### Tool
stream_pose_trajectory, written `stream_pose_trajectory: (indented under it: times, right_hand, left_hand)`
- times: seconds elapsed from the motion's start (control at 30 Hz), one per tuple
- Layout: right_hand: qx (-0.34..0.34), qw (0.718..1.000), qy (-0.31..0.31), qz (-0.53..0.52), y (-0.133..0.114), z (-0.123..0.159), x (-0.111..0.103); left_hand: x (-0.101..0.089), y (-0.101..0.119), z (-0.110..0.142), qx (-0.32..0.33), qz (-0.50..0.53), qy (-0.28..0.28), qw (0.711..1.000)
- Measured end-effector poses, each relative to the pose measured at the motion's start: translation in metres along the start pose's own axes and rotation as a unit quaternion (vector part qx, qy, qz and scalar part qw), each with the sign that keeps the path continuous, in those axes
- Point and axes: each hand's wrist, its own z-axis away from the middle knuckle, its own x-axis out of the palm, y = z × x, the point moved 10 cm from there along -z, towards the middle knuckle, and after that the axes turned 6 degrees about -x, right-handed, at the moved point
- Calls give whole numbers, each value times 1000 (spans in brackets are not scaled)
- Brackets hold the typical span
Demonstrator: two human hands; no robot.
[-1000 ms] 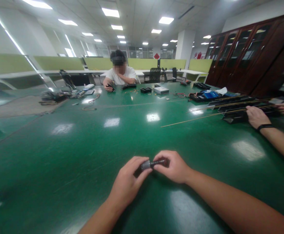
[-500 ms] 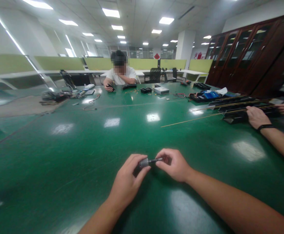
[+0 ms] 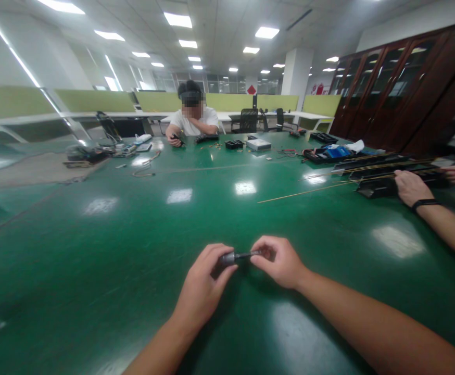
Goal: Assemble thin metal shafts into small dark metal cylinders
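Low in the middle of the head view, my left hand point(image 3: 200, 286) is closed around a dark grey cylinder point(image 3: 227, 258), with the thumb below and fingers above. From its right end a thin dark shaft point(image 3: 243, 255) runs toward my right hand point(image 3: 280, 262). The thumb and fingertips of that hand are pinched on the shaft's far end. Both hands hold the piece just above the green tabletop point(image 3: 134, 250), with the shaft lying nearly level. My fingers hide part of the cylinder and the shaft's tip.
At right, another person's hand point(image 3: 413, 187) with a black wristband handles thin yellowish rods point(image 3: 301, 194) over black channel-shaped parts point(image 3: 376, 186). Opposite sits a person in a white shirt point(image 3: 194, 122). Black trays point(image 3: 234, 144), a light box point(image 3: 257, 144) and electronic parts point(image 3: 89, 154) stand along the far side.
Both hands have shifted slightly up in the view, and my left hand a little to the left. Slightly more of the shaft shows between my hands.
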Motion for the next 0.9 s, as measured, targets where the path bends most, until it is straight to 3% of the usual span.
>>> stream_pose_trajectory:
  times: [0.2,0.43,0.63,0.7,0.8,0.9]
  right_hand:
    - [32,990,64,-120,15,-1,-11]
    - [41,985,49,-159,18,0,-4]
    - [45,987,45,-145,20,0,-1]
    - [53,988,32,-140,22,1,3]
    - [68,989,10,-128,25,3,9]
    - [68,991,-4,-118,23,4,11]
  left_hand:
    - [-15,-16,-3,-57,12,58,997]
    - [-19,-32,-6,-109,77,74,988]
    - [-17,-47,-2,-204,187,71,958]
    - [-33,-41,-1,-219,152,95,959]
    - [-73,-29,8,-222,98,144,959]
    - [-119,-30,36,-200,87,191,957]
